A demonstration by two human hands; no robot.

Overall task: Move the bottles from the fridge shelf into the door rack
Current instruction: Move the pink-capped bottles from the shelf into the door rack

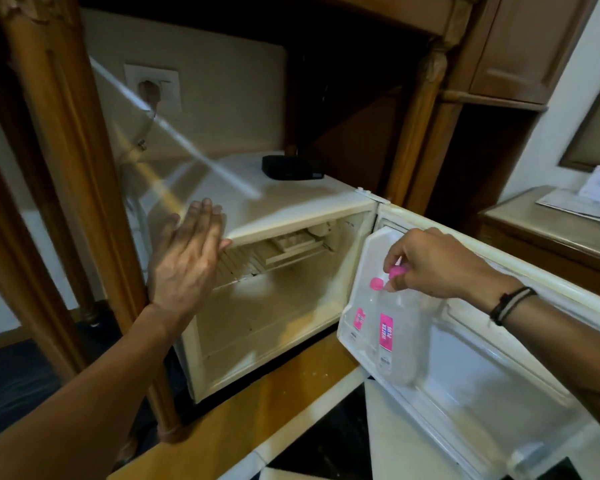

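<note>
Two clear bottles are standing in the door rack (430, 362), both with pink caps and pink labels. The right hand (433, 263) is pinching the cap of the nearer bottle (397, 327), which is hanging just below its fingers; the other bottle (364, 313) is standing just beyond it. Full and smooth-walled, they are likely heavy and slippery, so the neck is probably offering the surest hold. The left hand (187, 261) is lying flat and empty against the fridge (291, 202).

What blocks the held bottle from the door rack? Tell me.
Nothing visible does. The right hand pinches the pink cap of one bottle, already lowered into the door rack beside a second bottle. The rack space to the right looks free. The left hand is open, by the fridge's top edge.
</note>
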